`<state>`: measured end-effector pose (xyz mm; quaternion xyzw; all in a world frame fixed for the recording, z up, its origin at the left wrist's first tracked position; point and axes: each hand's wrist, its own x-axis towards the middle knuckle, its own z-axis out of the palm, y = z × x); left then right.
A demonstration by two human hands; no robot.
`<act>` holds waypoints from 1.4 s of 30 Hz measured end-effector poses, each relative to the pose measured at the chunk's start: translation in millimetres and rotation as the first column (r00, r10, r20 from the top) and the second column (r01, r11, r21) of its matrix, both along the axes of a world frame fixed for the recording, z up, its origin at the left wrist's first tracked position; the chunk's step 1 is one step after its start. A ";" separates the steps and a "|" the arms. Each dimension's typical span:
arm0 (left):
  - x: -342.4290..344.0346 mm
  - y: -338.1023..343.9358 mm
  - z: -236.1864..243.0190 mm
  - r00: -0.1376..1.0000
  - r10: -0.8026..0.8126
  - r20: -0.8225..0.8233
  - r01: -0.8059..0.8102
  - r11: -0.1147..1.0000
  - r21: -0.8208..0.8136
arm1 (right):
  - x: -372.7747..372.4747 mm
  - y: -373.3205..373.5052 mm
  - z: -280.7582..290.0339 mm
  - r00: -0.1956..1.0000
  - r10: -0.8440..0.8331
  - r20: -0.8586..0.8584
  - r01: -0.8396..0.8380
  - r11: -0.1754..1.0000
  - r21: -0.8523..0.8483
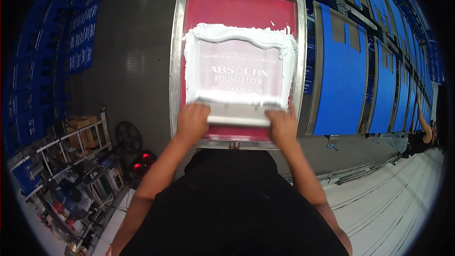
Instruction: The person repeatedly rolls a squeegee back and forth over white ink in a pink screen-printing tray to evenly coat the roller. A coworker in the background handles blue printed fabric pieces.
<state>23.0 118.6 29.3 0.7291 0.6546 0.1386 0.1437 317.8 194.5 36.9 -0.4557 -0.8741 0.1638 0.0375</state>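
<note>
A screen-printing frame [178, 42] with silver metal sides lies in front of me, its mesh [241, 7] red at the top and along the bottom. Thick white ink [237, 33] rings a pale window with lettering in the mesh. Both my hands grip a wide squeegee [239, 116] that lies across the lower part of the screen. My left hand [193, 121] is closed around its left end, and my right hand [283, 125] around its right end. The squeegee's near edge is slightly blurred. Whatever is under the screen is hidden.
Blue fabric pieces [343, 66] lie on flat boards in a row to the right, with more blue pieces [80, 28] at the left. A metal rack [61, 149], a cardboard box [84, 132] and a fan [73, 196] stand lower left. Another person [417, 140] is at the far right.
</note>
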 end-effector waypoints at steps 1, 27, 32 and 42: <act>-6.4 24.3 -4.0 1.000 0.007 -0.017 -0.007 1.000 -0.029 | -2.9 22.9 -11.0 0.999 0.015 -0.047 -0.013 0.999 0.045; -24.6 69.6 38.7 0.998 0.023 -0.058 -0.040 0.946 -0.321 | -31.6 66.6 47.0 0.960 0.037 0.277 0.002 0.991 -0.136; 11.6 -28.0 6.3 0.999 -0.019 0.039 0.013 0.990 0.142 | -2.2 -35.5 23.4 0.997 -0.062 0.054 0.067 0.992 -0.104; -50.2 198.9 35.7 0.992 0.061 -0.114 -0.086 0.969 -0.230 | -67.8 209.4 34.0 0.950 0.043 0.308 0.009 0.986 -0.167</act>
